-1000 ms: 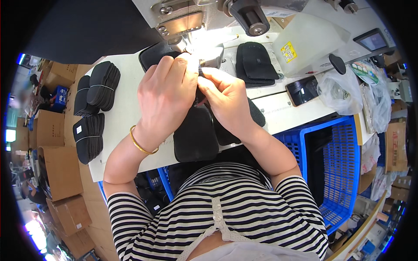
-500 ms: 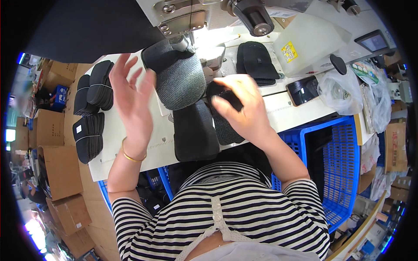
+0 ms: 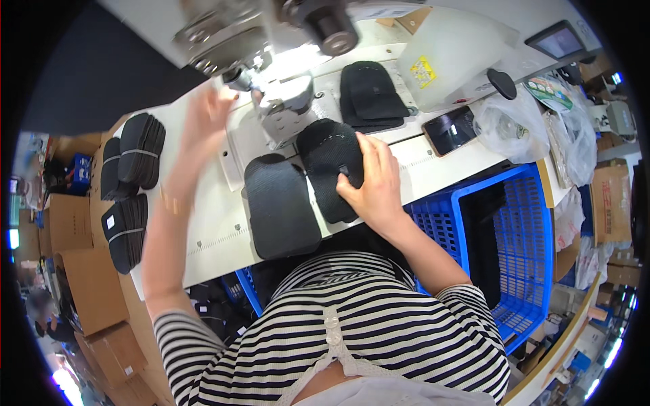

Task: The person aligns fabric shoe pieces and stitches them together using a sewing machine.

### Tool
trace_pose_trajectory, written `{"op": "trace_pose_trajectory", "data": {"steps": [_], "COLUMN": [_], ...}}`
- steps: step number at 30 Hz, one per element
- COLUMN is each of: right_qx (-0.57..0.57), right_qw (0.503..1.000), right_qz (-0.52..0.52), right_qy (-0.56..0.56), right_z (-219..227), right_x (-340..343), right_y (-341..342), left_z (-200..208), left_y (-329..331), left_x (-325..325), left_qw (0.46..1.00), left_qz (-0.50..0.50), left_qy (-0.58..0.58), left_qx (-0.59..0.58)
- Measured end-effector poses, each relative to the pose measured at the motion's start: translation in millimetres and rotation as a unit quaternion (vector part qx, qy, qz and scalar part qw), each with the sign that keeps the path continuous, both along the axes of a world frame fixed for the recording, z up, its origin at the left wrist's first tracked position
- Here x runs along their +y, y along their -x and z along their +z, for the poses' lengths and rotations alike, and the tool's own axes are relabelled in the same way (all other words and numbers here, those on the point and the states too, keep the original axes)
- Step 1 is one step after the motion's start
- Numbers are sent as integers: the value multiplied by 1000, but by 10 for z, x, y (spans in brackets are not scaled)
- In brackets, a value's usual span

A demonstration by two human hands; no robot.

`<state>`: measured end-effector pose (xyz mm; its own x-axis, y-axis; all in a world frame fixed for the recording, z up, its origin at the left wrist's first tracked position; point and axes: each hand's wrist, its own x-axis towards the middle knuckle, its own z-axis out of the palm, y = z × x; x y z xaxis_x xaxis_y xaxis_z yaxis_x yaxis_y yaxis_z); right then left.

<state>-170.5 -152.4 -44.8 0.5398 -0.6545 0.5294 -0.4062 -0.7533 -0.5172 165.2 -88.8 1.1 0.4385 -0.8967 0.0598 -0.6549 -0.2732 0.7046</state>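
My right hand (image 3: pixel 376 183) holds a black textured fabric pad (image 3: pixel 328 159) with a rounded end, thumb on its face and fingers along its right edge. Beside it on the white table lies a smooth black pad (image 3: pixel 279 206), untouched. Up at the left of the sewing machine's needle area (image 3: pixel 247 78) is my left hand (image 3: pixel 206 118), smeared by motion, so its fingers cannot be made out. The metal machine bed (image 3: pixel 281 122) shows just beyond the two pads.
More black pads (image 3: pixel 371 95) lie at the back right of the machine. Banded stacks of black pads (image 3: pixel 139 152) stand at the table's left. A phone (image 3: pixel 450 130) and a clear plastic bag (image 3: pixel 511 132) lie to the right. A blue crate (image 3: pixel 525 243) stands below the table's right side.
The grey-faced pad under the machine head is gone from view. My right hand has come down onto the textured pad. My left hand has moved up and away, and the view has shifted.
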Motion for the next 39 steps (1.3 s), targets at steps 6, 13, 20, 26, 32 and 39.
{"op": "trace_pose_trajectory", "data": {"steps": [6, 13, 20, 26, 32, 39], "right_qx": [-37, -196, -218, -194, -198, -233], "right_qw": [994, 974, 927, 965, 972, 966], "right_qz": [-16, -62, 290, 170, 129, 85], "right_qy": [102, 99, -90, -47, 1, 69], "right_z": [30, 195, 714, 370, 367, 494], "right_x": [24, -216, -61, 158, 144, 33], "right_y": [9, 60, -395, -343, -289, -253], "left_z": [73, 263, 274, 23, 307, 14], "left_y": [1653, 1518, 1426, 1648, 1754, 1217], "left_x": [883, 822, 693, 862, 1130, 747], "left_qw": [966, 951, 900, 915, 953, 996], "left_qz": [-1, 116, 62, 32, -72, 0], "left_qy": [71, 216, 286, 174, -11, 92], "left_qx": [-248, 187, 324, 362, 295, 3]}}
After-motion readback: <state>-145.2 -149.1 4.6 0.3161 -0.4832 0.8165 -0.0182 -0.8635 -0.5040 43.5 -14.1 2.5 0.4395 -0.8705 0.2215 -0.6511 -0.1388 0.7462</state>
